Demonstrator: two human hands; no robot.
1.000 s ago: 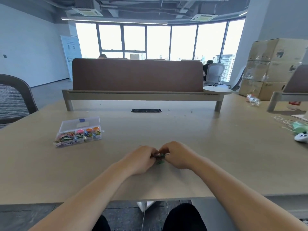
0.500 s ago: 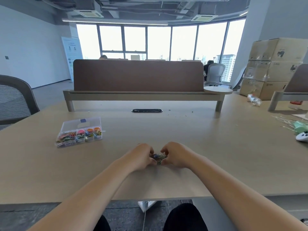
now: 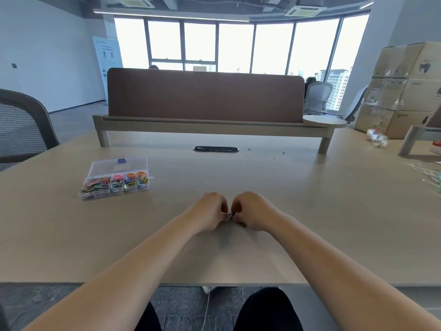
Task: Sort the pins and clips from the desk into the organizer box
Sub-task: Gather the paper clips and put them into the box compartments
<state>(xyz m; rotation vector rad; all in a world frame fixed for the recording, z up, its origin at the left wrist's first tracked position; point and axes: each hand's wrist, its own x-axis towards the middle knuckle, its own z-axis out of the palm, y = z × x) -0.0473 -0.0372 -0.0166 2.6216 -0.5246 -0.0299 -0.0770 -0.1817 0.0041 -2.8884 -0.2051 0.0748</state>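
Note:
My left hand (image 3: 210, 212) and my right hand (image 3: 253, 211) meet at the middle of the desk, fingers curled toward each other. Between their fingertips shows a small bundle of clips (image 3: 230, 215), pinched from both sides and mostly hidden by the fingers. The clear plastic organizer box (image 3: 117, 177) lies open on the desk to the left of my hands. Its front compartments hold coloured paper clips, binder clips and pins.
A brown divider panel (image 3: 205, 96) on a low shelf crosses the back of the desk, with a cable grommet (image 3: 215, 149) before it. An office chair (image 3: 21, 130) stands at the left. Cardboard boxes (image 3: 403, 87), a plastic bottle (image 3: 377, 137) and loose strings (image 3: 427, 173) are at the right.
Both hands have closed in tighter around the clips, so less of the bundle shows now. The organizer box has not moved.

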